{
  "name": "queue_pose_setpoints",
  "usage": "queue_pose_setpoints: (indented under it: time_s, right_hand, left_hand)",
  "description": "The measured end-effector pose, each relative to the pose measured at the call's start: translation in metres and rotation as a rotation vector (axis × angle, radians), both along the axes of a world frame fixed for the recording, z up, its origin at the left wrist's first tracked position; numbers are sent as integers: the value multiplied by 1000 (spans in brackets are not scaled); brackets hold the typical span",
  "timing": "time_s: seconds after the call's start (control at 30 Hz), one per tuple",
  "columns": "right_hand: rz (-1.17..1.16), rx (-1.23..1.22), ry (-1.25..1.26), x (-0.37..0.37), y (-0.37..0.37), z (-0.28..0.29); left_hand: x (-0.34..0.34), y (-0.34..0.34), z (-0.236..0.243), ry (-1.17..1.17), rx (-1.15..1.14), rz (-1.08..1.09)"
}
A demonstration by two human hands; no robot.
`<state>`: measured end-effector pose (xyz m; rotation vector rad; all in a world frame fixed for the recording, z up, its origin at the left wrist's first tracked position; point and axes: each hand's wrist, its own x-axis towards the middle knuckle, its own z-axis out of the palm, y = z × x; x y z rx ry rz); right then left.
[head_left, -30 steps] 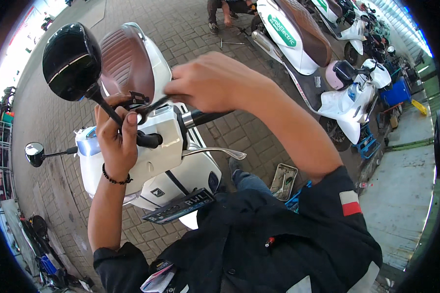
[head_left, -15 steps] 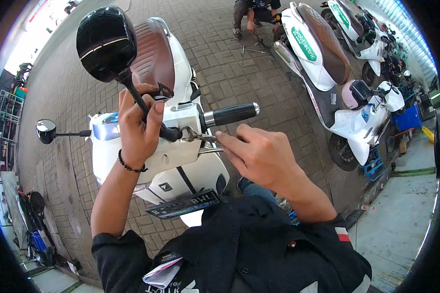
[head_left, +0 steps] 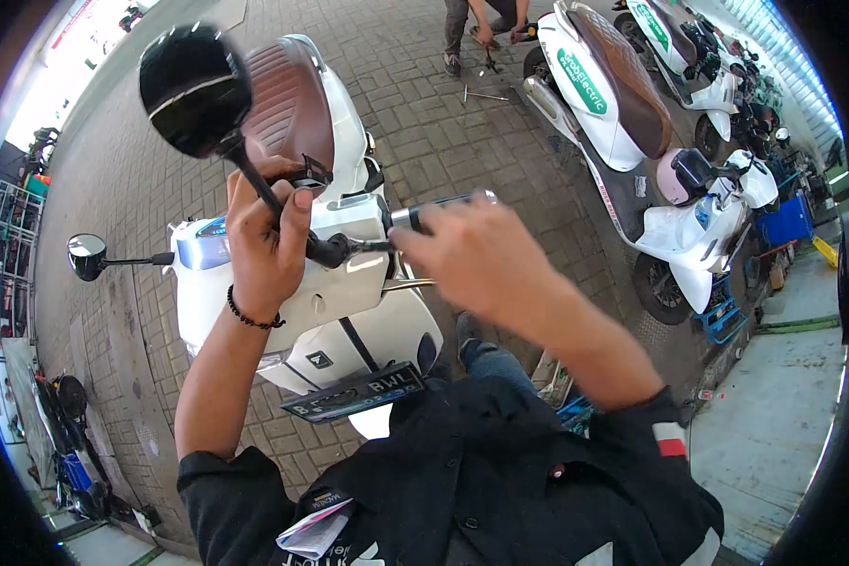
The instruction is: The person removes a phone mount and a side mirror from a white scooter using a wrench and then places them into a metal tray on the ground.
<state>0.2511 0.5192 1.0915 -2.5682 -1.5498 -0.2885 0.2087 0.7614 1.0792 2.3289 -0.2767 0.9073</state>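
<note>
A white scooter [head_left: 323, 325] faces me, with a brown ribbed seat [head_left: 288, 108]. My left hand [head_left: 262, 231] is wrapped round the black stem of a wing mirror [head_left: 193, 99], whose dark round head stands above the fingers. Just right of that hand, the stem's base meets the handlebar cover. There my right hand [head_left: 481, 253], smeared by motion, grips a metal wrench [head_left: 377, 246], of which only a short length shows. Behind the right hand lies the black handlebar grip [head_left: 407, 218], partly covered. Below it juts a silver brake lever [head_left: 410, 284].
The second mirror [head_left: 87, 257] sticks out left. A dark number plate [head_left: 354, 392] hangs close to my body. On the right stand more white scooters [head_left: 599, 90], a blue crate [head_left: 785, 223] and a pink helmet [head_left: 681, 177]. A person [head_left: 486, 28] crouches at the back near a tool on the paving.
My right hand has swung up and slightly left with the wrench, towards the handlebar grip. The mirror head has shifted slightly left and down. My left hand keeps its hold.
</note>
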Motion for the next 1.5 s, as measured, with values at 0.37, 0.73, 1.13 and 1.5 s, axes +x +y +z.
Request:
queue_pose_setpoints:
  time_s: [0.37,0.73,1.13,1.5]
  right_hand:
    - [544,79,-280,115,67,5]
    - [-36,114,76,-12,-10,2]
    - [-222,24,7,-75,13,-2]
    - [-102,-31,22,-81,21,-7]
  left_hand:
    - [1,-2,0,-15,-53,-13]
    - [0,3,-2,-73,-45,-29]
    - [-2,2,-5,-34,59,53]
    - [-1,-3,-5,-12,59,62]
